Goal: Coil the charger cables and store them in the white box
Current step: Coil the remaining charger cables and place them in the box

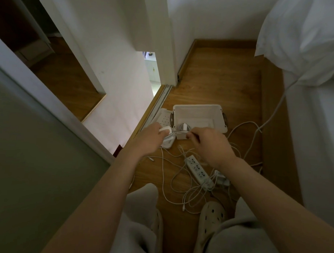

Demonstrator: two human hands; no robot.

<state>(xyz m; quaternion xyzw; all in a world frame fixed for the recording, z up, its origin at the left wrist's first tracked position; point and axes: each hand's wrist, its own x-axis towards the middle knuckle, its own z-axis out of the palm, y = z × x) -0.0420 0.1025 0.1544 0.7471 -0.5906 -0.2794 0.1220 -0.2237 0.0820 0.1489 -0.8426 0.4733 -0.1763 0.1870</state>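
Hands held a short way apart, both bare, reach forward and down over a wooden floor (221,75). The left hand (150,138) has its fingers curled round a white charger block (165,129), with loops of cord gathered beneath it. The right hand (209,144) pinches a thin white cable (181,133) between thumb and fingertips. That cable stretches the short gap between the two hands, from the pinch across to the charger block.

Just beyond the hands sits the white box (197,107), open on the floor. Its lid (163,116), dotted with small holes, lies folded out to the left, partly under the left hand. Inside the box, at the near left corner, rests a second charger (184,127) with its cord wound up.

Nearer the person, below the right wrist, a white power strip (196,170) lies slantwise on the floor. Loose cables (171,185) sprawl in tangled white loops around and over it, reaching down to the person's feet. The feet wear pale clogs (212,213) with holes, below light grey trousers (138,229).

To the right stands a bed (307,36) with white bedding, and a thicker white lead (276,105) hangs from it down to the floor. To the left, a sliding door track (163,94) runs along the floor by a white wall.
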